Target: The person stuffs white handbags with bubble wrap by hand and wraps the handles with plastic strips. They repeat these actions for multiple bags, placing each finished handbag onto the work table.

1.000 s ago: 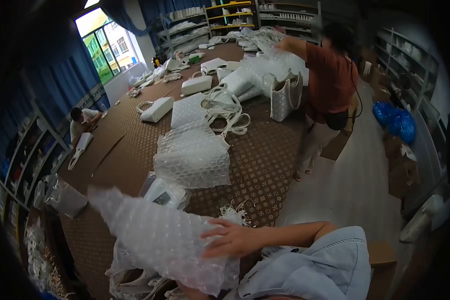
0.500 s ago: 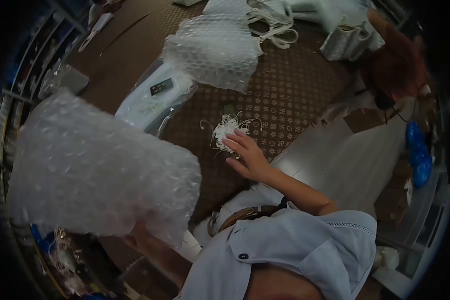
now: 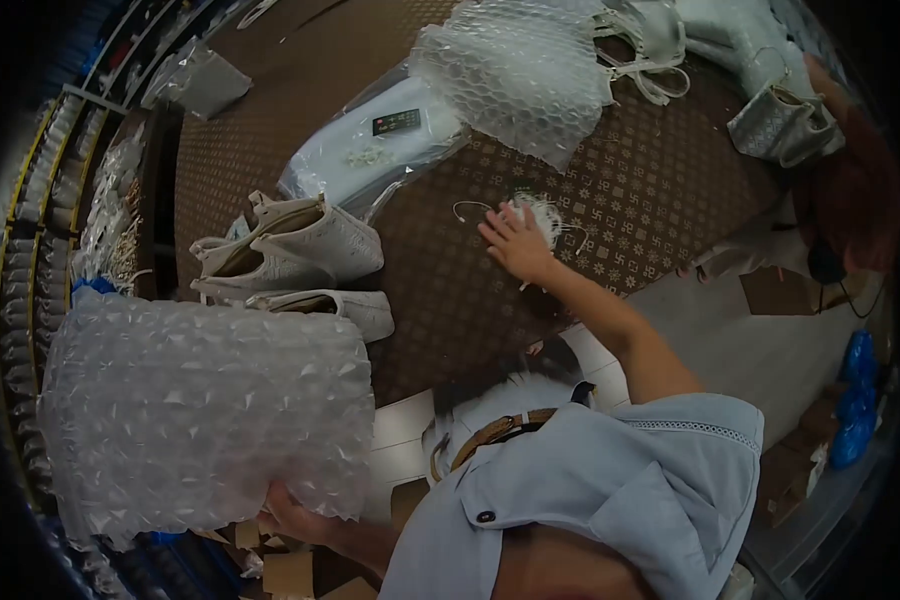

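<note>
At the lower left my left hand grips the near edge of a large bubble-wrap sheet; the wrap hides part of its fingers. My right hand, fingers spread, rests on or just over a tangle of white strings on the brown patterned table. Beyond the bubble wrap stand white handbags with open tops. Farther off lies a plastic-wrapped white packet with a small dark label on it.
More bubble wrap lies at the far side, with white straps beside it. A silvery bag stands near another person at the right. Shelves line the left; a blue bundle is at the right.
The bubble wrap in my left hand has moved down and toward me, uncovering the handbags. My right hand stays at the strings, its fingers now spread over them. The view has shifted left.
</note>
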`<state>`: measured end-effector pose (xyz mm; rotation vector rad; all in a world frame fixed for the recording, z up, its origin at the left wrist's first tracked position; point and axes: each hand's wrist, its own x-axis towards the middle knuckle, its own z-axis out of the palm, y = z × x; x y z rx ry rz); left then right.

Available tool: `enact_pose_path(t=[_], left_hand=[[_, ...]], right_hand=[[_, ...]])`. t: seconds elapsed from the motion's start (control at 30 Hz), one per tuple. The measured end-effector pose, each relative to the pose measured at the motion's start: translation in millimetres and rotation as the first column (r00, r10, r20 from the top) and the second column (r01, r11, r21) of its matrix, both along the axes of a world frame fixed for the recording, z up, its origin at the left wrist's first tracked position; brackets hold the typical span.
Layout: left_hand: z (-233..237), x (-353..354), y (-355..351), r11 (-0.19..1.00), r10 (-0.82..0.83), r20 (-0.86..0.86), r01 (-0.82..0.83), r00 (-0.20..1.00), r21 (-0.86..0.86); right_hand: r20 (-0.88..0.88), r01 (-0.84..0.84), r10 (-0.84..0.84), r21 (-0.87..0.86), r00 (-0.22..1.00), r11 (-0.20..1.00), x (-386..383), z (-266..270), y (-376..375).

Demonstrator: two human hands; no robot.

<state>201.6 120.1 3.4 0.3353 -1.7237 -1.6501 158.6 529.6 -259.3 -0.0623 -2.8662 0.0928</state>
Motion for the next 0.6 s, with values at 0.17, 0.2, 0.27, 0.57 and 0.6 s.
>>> enact_pose_path(t=[0.17, 0.2, 0.27, 0.57, 0.6], left_hand=[[27.0, -12.9, 30.6, 0.977, -0.173, -0.003, 0.171, 0.985, 0.130], [31.0, -19.0, 30.0, 0.979, -0.145, -0.022, 0.146, 0.989, 0.140], [38.5, -30.3, 23.1, 0.905, -0.419, 0.206, 0.389, 0.884, 0.171], [23.6, -142.2, -24.7, 0.345, -0.935, 0.241, 0.829, 0.261, 0.441], [24.2, -156.3, -30.2, 0.327, -0.942, 0.225, 0.831, 0.249, 0.450]], right_hand=[[0.207, 0.237, -0.207, -0.129, 0.956, 0.963, -1.9, 52.2, 14.2], [0.270, 0.324, -0.237, -0.349, 0.933, 0.879, -3.5, 73.9, 9.1], [0.163, 0.123, -0.015, -0.676, 0.986, 0.726, -9.9, 130.2, -10.2], [-0.240, -0.091, 0.230, -0.851, 0.943, -0.517, -26.2, 264.4, -118.8], [-0.158, -0.028, 0.212, -0.858, 0.964, -0.513, -28.6, 272.8, -126.9]])
